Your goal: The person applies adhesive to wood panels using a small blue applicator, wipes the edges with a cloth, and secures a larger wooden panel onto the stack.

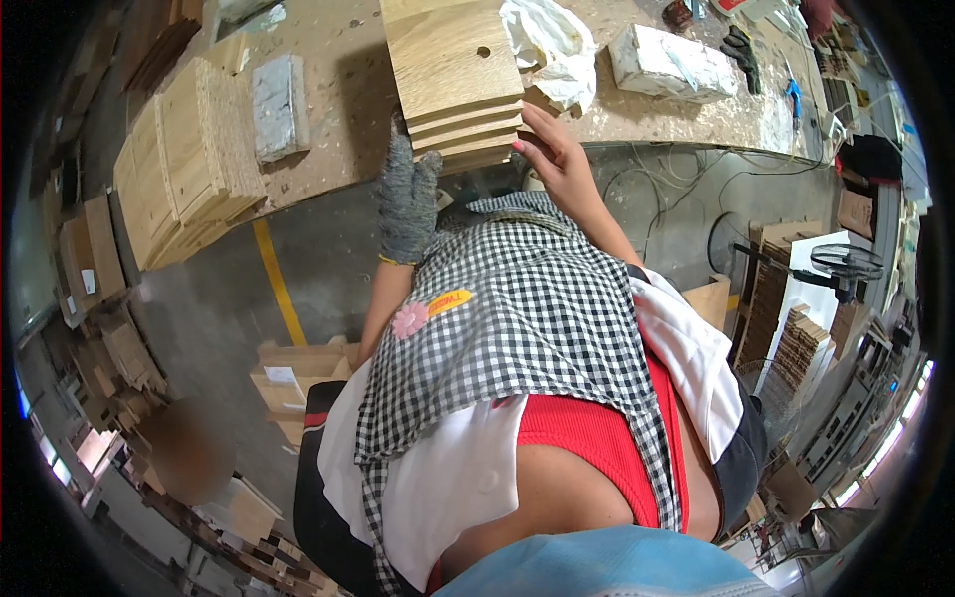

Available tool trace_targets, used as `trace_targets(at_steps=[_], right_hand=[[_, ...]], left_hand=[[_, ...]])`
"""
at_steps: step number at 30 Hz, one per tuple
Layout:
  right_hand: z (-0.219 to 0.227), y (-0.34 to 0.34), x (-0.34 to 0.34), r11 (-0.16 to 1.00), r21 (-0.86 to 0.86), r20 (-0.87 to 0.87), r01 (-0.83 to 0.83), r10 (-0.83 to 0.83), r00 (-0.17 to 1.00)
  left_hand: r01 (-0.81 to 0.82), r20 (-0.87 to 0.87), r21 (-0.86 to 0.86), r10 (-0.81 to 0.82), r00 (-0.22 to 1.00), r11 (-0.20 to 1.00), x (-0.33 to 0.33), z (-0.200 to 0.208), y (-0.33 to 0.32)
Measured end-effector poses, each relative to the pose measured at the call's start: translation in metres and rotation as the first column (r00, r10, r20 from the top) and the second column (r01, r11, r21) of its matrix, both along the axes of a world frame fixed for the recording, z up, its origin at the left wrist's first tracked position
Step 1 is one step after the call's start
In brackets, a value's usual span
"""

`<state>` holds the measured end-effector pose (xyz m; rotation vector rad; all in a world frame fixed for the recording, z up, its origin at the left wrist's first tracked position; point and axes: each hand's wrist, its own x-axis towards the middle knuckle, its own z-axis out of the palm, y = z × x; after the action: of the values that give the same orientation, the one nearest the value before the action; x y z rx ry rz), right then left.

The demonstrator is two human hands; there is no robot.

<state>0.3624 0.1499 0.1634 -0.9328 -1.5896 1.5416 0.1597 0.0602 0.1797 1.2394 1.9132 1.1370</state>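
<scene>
Position: the stack of boards (453, 62) lies between the hands, directly ahead of the wearer, its near end at the near edge of the tabletop (336, 149).

Hands: the left hand (406, 189), in a grey knitted glove (405, 224), holds the near left corner, fingers along the side and thumb at the end face. The bare right hand (559, 159) holds the near right corner, with fingers and thumb at its edges. Grip force cannot be told.

Handling: the boards look like wood-grained panel — stiff, flat and unlikely to bend under hand load. Expect one board to be manageable and the whole stack to be heavy. The smooth faces may slide over one another; the near ends are already slightly staggered. Corners and thin edges are judged the parts most prone to chipping.

Hold points: take opposite long sides, thumbs low at the near end, so that the lowest board is supported too. Do not lift by the hole (482, 52) in the top face — it would carry one board only.

Clearance: a white plastic bag (557, 45) lies just beyond the right hand; a white-wrapped block (281, 107) lies left of the left hand.
</scene>
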Motion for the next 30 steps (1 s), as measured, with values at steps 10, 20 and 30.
trace_targets(at_steps=[10, 20, 30], right_hand=[[0.007, -0.012, -0.005, 0.976, 0.202, 0.168, 0.079, -0.114, 0.979], [0.007, -0.013, -0.010, 0.977, 0.190, 0.138, 0.098, -0.126, 0.982], [-0.007, -0.015, 0.003, 0.990, -0.104, -0.048, 0.098, -0.103, 0.994]], left_hand=[[-0.112, -0.002, -0.037, 0.112, 0.994, 0.993, 0.009, 0.004, -0.006], [-0.065, -0.111, 0.123, 0.079, 0.991, 0.990, 0.000, -0.018, -0.003], [-0.111, 0.091, 0.012, 0.109, 0.990, 0.994, 0.008, 0.002, -0.006]])
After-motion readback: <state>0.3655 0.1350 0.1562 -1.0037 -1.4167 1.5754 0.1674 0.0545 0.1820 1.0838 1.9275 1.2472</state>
